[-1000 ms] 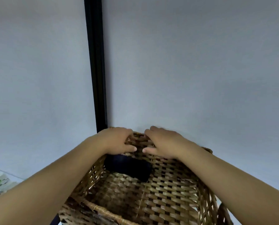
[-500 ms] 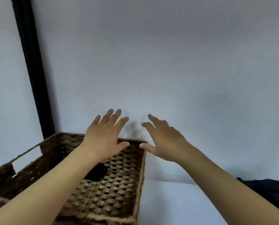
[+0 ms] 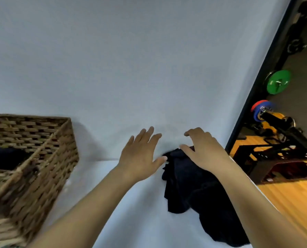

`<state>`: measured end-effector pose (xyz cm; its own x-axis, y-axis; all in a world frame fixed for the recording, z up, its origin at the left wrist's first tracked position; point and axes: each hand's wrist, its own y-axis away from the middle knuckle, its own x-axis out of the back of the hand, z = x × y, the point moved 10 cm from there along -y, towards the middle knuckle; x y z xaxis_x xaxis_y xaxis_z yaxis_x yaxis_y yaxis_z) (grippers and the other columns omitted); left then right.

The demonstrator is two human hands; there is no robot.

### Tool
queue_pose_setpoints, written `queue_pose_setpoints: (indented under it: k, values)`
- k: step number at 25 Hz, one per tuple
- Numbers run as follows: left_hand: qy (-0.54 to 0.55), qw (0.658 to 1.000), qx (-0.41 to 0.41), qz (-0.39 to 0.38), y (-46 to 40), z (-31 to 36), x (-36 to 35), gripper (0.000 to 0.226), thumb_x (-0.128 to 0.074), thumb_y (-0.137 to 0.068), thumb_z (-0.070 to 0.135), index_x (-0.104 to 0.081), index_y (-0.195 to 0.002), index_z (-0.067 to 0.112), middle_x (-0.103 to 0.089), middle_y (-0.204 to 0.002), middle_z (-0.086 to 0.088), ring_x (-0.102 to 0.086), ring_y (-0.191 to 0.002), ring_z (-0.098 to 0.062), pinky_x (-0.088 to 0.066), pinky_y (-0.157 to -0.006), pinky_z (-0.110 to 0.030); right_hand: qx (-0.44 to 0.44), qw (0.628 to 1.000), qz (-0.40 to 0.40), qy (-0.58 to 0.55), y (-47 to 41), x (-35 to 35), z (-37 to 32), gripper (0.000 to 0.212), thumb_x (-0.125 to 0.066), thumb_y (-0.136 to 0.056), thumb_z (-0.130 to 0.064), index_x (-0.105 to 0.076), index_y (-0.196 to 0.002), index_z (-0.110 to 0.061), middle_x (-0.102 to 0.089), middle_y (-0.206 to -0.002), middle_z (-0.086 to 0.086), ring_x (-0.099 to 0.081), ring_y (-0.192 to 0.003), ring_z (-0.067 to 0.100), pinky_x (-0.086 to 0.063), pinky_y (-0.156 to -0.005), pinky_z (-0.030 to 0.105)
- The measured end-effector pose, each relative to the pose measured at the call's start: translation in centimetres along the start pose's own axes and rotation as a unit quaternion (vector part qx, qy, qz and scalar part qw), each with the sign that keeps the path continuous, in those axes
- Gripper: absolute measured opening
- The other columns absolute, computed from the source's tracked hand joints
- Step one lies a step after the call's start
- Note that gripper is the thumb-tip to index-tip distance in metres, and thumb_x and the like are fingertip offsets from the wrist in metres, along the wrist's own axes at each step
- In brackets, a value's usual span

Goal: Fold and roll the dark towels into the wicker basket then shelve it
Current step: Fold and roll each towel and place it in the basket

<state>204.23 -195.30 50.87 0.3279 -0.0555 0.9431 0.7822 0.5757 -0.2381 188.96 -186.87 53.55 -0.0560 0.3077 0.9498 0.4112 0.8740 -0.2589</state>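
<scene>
Dark towel (image 3: 193, 187) under spread right hand (image 3: 202, 151), beside splayed, empty left hand (image 3: 140, 154).

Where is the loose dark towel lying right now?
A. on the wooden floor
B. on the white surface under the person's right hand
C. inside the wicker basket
B: the crumpled dark towel lies on the white surface, partly beneath the right hand.

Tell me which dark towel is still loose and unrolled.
The crumpled dark towel on the white surface, under the right hand. The other dark towel already sits inside the wicker basket at left.
</scene>
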Motion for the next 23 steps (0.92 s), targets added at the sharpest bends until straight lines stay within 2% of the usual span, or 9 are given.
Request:
queue_pose_setpoints:
  k: [3,6,9,12,14,16,18,20,23]
  values:
    - [0.145,0.988,0.017,-0.049,-1.5,4.2,-6.3,0.070,-0.039,-0.099,0.063,-0.014,-0.159,0.035,-0.002,-0.169,0.010,-0.010,-0.155,-0.013,-0.021,-0.123,-0.044,-0.063,0.998,0.003,0.004,1.9,-1.3,6.6,0.047,-0.044,-0.102,-0.046,-0.046,-0.143,-0.022,-0.048,-0.144,0.000,-0.049,-0.126,0.028,-0.042,-0.104,0.042]
    - [0.218,0.974,0.024,-0.057,-3.4,7.5,-9.2,0.064,-0.035,-0.101,0.060,-0.017,-0.158,0.036,-0.010,-0.168,0.011,-0.016,-0.153,-0.012,-0.026,-0.121,-0.041,-0.126,0.991,-0.021,-0.040,3.0,-3.1,11.7,0.048,-0.042,-0.104,-0.044,-0.046,-0.144,-0.018,-0.051,-0.142,0.007,-0.050,-0.128,0.033,-0.043,-0.105,0.048]
    - [0.233,0.971,0.024,-0.037,-5.9,8.6,-9.9,0.057,-0.036,-0.104,0.054,-0.029,-0.156,0.033,-0.030,-0.163,0.007,-0.026,-0.149,-0.015,-0.028,-0.121,-0.040,-0.146,0.980,-0.015,-0.134,3.5,-4.6,14.1,0.048,-0.046,-0.103,-0.045,-0.051,-0.141,-0.016,-0.054,-0.139,0.006,-0.050,-0.129,0.027,-0.043,-0.107,0.044]
    - [0.248,0.965,0.073,-0.036,-8.9,7.6,-10.2,0.050,-0.040,-0.103,0.053,-0.049,-0.146,0.030,-0.056,-0.144,0.005,-0.047,-0.136,-0.019,-0.033,-0.116,-0.043,-0.169,0.961,0.026,-0.218,3.5,-4.3,16.4,0.040,-0.051,-0.101,-0.042,-0.065,-0.124,-0.013,-0.062,-0.123,0.004,-0.056,-0.119,0.022,-0.045,-0.100,0.036]
    - [0.189,0.977,0.079,-0.057,-9.8,7.5,-10.1,0.038,-0.042,-0.102,0.053,-0.064,-0.125,0.033,-0.065,-0.126,0.010,-0.056,-0.121,-0.017,-0.030,-0.111,-0.044,-0.156,0.968,0.005,-0.197,3.5,-4.3,16.9,0.024,-0.057,-0.099,-0.038,-0.067,-0.109,-0.019,-0.061,-0.112,0.000,-0.056,-0.111,0.021,-0.045,-0.099,0.040]
    - [0.159,0.984,0.062,-0.053,-10.0,7.8,-9.6,0.026,-0.046,-0.101,0.050,-0.065,-0.110,0.035,-0.061,-0.112,0.012,-0.057,-0.109,-0.013,-0.027,-0.104,-0.041,-0.127,0.981,-0.009,-0.147,3.3,-3.9,16.6,0.009,-0.058,-0.098,-0.035,-0.061,-0.096,-0.026,-0.060,-0.100,-0.005,-0.056,-0.103,0.021,-0.044,-0.097,0.047]
    - [0.157,0.987,0.031,-0.012,-9.9,8.2,-8.2,0.018,-0.050,-0.101,0.045,-0.063,-0.106,0.033,-0.055,-0.106,0.009,-0.057,-0.103,-0.013,-0.028,-0.100,-0.038,-0.098,0.982,0.033,-0.156,2.7,-2.6,15.7,0.010,-0.056,-0.100,-0.031,-0.055,-0.092,-0.026,-0.061,-0.089,-0.008,-0.058,-0.092,0.020,-0.047,-0.090,0.048]
    - [0.165,0.985,0.003,0.048,-10.0,8.4,-5.6,0.018,-0.050,-0.103,0.039,-0.065,-0.107,0.028,-0.052,-0.102,0.006,-0.057,-0.098,-0.017,-0.036,-0.097,-0.036,-0.082,0.962,0.107,-0.236,1.9,0.2,14.0,0.010,-0.051,-0.103,-0.029,-0.052,-0.094,-0.023,-0.062,-0.083,-0.004,-0.059,-0.080,0.012,-0.051,-0.077,0.043]
    - [0.233,0.956,-0.012,0.178,-10.0,7.9,1.8,0.018,-0.052,-0.103,0.031,-0.066,-0.100,0.019,-0.060,-0.093,0.003,-0.058,-0.087,-0.016,-0.049,-0.082,-0.033,-0.039,0.931,0.162,-0.326,0.4,4.5,10.6,0.012,-0.051,-0.102,-0.036,-0.052,-0.097,-0.025,-0.060,-0.072,-0.004,-0.051,-0.055,0.008,-0.042,-0.054,0.032]
